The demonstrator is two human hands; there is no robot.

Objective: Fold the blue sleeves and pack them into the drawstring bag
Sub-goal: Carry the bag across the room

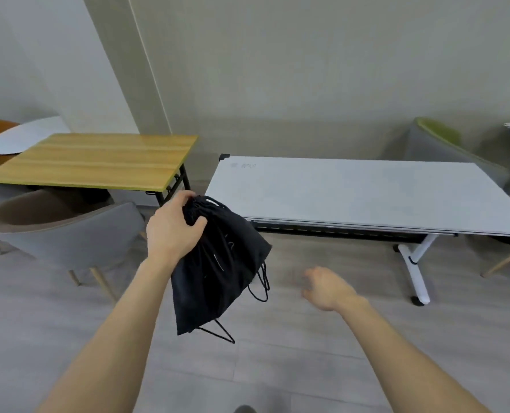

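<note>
A black drawstring bag (218,263) hangs in the air in front of me, its cords dangling below and to the right. My left hand (173,225) grips its gathered top, just left of the white table's near corner. My right hand (325,289) floats lower and to the right, empty, fingers loosely curled and slightly blurred. No blue sleeves show anywhere in view; whether they are inside the bag cannot be told.
A white folding table (366,192) on wheeled legs stands ahead to the right. A wooden table (98,159) stands to the left, with a grey chair (69,234) before it. Another chair (444,147) sits far right. Grey floor lies below.
</note>
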